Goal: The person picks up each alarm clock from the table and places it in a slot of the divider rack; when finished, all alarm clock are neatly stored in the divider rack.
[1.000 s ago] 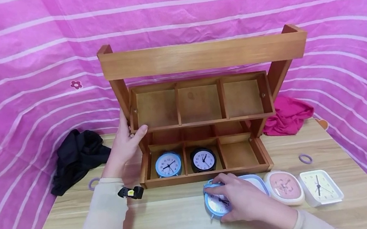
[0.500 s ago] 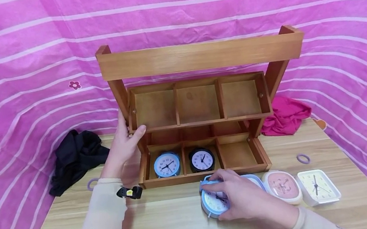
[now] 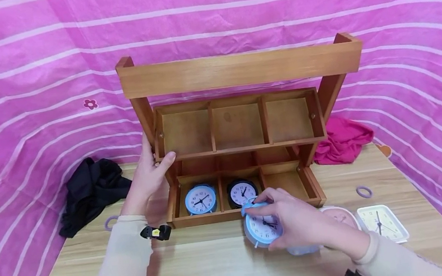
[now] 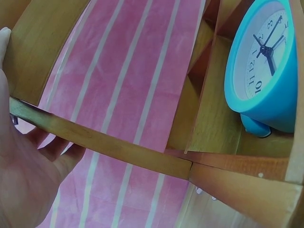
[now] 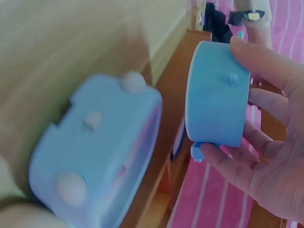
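My right hand [image 3: 297, 220] grips a round light-blue alarm clock [image 3: 263, 230] from its right side, thumb and fingers around the rim. The clock is raised in front of the wooden shelf's [image 3: 241, 69] lower tier, overlapping its front edge in the head view. In the right wrist view the clock's smooth blue casing [image 5: 218, 95] shows between thumb and fingers. My left hand [image 3: 145, 182] holds the shelf's left side, thumb in front and fingers behind the wood. A blue round clock [image 3: 201, 199] sits in the lower left compartment, a black one [image 3: 237, 204] in the lower middle.
Right of the shelf front lie a pink-faced clock [image 3: 340, 214] and a square white clock [image 3: 382, 221]. A pale blue clock [image 5: 90, 152] is partly hidden by my right hand in the head view. Black cloth [image 3: 91, 191] lies left, magenta cloth [image 3: 341, 141] right, with purple rings [image 3: 364, 192] nearby.
My right hand has lifted the light-blue alarm clock off the table and moved it slightly right and toward the shelf. The left hand stays on the shelf.
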The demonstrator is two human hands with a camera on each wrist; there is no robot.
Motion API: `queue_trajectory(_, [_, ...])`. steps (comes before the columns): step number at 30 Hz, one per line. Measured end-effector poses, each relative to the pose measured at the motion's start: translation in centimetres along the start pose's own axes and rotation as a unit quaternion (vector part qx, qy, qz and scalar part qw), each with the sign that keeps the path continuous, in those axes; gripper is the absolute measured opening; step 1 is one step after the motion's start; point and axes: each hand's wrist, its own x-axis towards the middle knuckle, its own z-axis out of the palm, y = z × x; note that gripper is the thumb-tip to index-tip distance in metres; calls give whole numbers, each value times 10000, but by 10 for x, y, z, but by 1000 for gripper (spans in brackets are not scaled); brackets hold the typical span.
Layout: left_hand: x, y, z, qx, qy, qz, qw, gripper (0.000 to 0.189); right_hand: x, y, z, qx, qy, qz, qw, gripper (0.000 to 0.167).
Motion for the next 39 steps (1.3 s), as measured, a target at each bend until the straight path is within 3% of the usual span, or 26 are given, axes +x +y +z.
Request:
queue_trajectory(9, [-2,0,0,-15,-7,34,10000,95,4,22,-24,-88,53,79,9999,82])
queue_trajectory(21, [-2,2,0,19,-57,-59,10000,96,20,76,-54,136,-9,265,9996,79])
queue_trajectory(29, [-2,2,0,24,-50,-62,10000,96,24,94,-55,153,-178,466,9986,78])
queue_trajectory(39, [-1,1,1,71,-28,-99,9999,99,25,118,-48,520,-283,431,9973,79])
